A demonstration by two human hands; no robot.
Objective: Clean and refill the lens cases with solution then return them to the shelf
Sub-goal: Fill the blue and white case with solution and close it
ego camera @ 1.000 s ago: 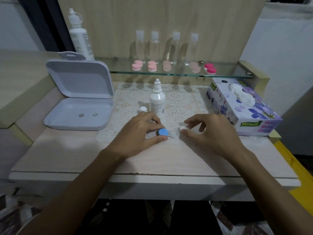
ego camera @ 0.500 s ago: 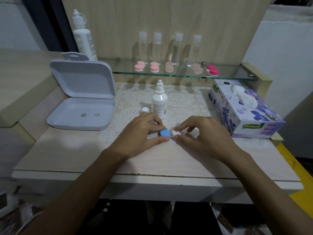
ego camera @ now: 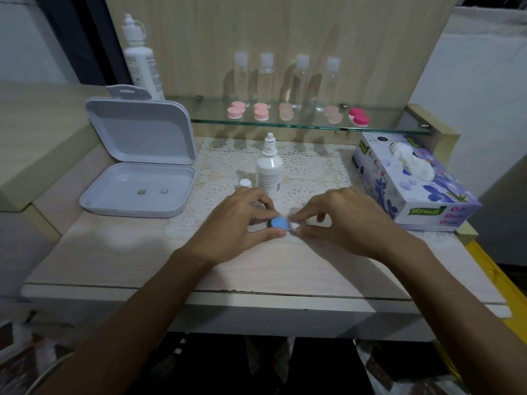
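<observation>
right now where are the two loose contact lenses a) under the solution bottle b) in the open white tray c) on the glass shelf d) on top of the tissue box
b: two small round lenses lie side by side in the bottom half of the open white tray, left of both hands.

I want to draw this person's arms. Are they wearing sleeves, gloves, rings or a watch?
No. The left hand and the right hand are bare, with no gloves. Both forearms show uncovered right down to the bottom edge of the picture, so no sleeves are in view. I can see no watch, bracelet or ring on the wrists and fingers that show. The fingernails look short and plain.
</observation>
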